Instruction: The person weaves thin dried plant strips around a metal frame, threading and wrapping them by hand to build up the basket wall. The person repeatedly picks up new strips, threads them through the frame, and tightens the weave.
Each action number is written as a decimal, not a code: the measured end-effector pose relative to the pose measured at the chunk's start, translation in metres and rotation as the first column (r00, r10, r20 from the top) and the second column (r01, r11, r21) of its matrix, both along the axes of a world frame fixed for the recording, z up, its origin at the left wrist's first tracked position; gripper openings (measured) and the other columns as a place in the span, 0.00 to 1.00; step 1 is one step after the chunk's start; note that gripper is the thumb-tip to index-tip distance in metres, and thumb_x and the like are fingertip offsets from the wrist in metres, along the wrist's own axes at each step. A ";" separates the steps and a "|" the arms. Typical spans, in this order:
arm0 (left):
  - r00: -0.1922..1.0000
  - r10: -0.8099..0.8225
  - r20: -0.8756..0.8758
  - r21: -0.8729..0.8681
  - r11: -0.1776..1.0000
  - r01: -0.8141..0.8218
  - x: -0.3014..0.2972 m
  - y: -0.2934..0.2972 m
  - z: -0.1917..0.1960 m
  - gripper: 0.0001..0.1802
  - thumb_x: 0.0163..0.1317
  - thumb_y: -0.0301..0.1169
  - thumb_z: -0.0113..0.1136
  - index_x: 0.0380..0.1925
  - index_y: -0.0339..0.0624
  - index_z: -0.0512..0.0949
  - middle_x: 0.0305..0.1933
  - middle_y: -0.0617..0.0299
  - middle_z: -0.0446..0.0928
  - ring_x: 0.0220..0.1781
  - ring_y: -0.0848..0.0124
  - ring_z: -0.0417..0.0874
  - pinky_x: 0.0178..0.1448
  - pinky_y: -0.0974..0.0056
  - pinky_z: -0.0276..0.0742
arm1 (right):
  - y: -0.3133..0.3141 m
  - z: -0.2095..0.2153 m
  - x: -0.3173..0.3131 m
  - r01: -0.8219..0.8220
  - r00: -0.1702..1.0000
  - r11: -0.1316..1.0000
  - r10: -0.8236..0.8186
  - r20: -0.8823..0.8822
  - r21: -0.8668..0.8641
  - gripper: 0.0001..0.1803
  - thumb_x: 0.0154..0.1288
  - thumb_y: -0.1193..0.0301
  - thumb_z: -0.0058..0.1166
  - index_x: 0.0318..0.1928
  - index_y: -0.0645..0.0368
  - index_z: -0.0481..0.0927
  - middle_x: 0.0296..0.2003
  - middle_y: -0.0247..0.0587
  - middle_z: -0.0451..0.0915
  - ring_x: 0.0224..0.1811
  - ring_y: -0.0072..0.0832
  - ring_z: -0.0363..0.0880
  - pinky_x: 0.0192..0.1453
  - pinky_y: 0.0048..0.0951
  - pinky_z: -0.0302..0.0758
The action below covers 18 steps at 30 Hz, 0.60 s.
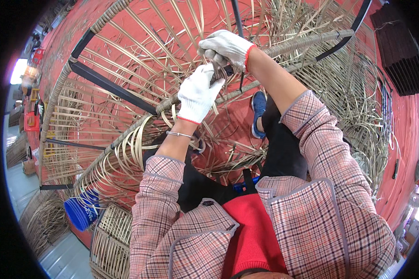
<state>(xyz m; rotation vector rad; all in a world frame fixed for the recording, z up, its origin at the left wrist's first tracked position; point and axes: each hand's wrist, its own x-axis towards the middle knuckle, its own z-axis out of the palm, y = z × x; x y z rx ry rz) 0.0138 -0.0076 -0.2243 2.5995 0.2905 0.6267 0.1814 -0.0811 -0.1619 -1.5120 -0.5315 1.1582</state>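
Observation:
Both my hands wear white knitted gloves with red cuffs. My left hand (198, 93) is closed, over the wrapped rail (307, 44) of a large wicker frame. Up and to the right, my right hand (226, 46) has its fingers curled in, close to the left fingertips. Something dark and thin shows between the two hands, too small and covered to name. Black metal bars (111, 88) brace the frame, and many thin wicker rods (158, 42) fan away from its rail. Pale loose strips (135, 149) hang in loops left of my left wrist.
Cut strips litter the red floor (395, 186), heaped into a thick pile (358, 125) at right. A blue bucket (81, 211) and a slatted wicker piece (111, 242) are at lower left. Dark brown panels (400, 51) are stacked far right. My blue shoe (259, 114) is beneath the frame.

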 end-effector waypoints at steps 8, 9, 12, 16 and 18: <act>0.995 -0.077 0.061 0.104 0.992 0.071 0.001 0.002 0.000 0.13 0.62 0.36 0.72 0.42 0.41 0.84 0.48 0.54 0.82 0.42 0.53 0.87 0.45 0.56 0.83 | -0.002 -0.006 -0.003 0.008 1.000 0.998 -0.008 0.005 0.066 0.16 0.75 0.61 0.56 0.40 0.63 0.83 0.21 0.26 0.75 0.16 0.12 0.68 0.19 0.19 0.60; 0.996 -0.072 0.054 0.123 0.990 0.065 0.001 0.003 0.001 0.14 0.63 0.37 0.71 0.42 0.41 0.84 0.47 0.54 0.82 0.42 0.53 0.87 0.44 0.56 0.83 | -0.004 -0.004 -0.004 -0.032 0.999 0.994 0.029 0.029 0.104 0.16 0.75 0.61 0.55 0.40 0.63 0.83 0.22 0.27 0.76 0.16 0.12 0.68 0.19 0.19 0.61; 0.997 -0.063 0.039 0.157 0.986 0.056 0.003 0.004 0.002 0.15 0.64 0.38 0.70 0.45 0.42 0.83 0.43 0.53 0.80 0.40 0.52 0.85 0.44 0.53 0.82 | -0.018 0.005 -0.011 -0.002 0.998 0.999 -0.001 0.070 0.044 0.15 0.76 0.63 0.54 0.37 0.62 0.84 0.23 0.30 0.78 0.19 0.16 0.73 0.22 0.23 0.67; 0.997 -0.044 -0.059 0.097 0.994 0.050 0.006 0.005 0.007 0.18 0.65 0.38 0.68 0.52 0.46 0.80 0.48 0.54 0.81 0.45 0.52 0.85 0.48 0.54 0.81 | -0.068 0.006 -0.036 0.308 0.950 0.928 -0.313 -0.012 0.209 0.17 0.79 0.59 0.51 0.42 0.60 0.83 0.27 0.29 0.82 0.24 0.18 0.78 0.29 0.22 0.73; 0.993 -0.050 -0.111 0.002 0.999 0.051 0.007 0.007 0.009 0.17 0.66 0.38 0.67 0.53 0.47 0.80 0.50 0.55 0.81 0.47 0.53 0.86 0.51 0.54 0.81 | -0.094 -0.010 -0.058 0.434 0.901 0.883 -0.428 -0.075 0.180 0.16 0.80 0.60 0.51 0.43 0.59 0.83 0.28 0.29 0.82 0.27 0.18 0.79 0.32 0.23 0.75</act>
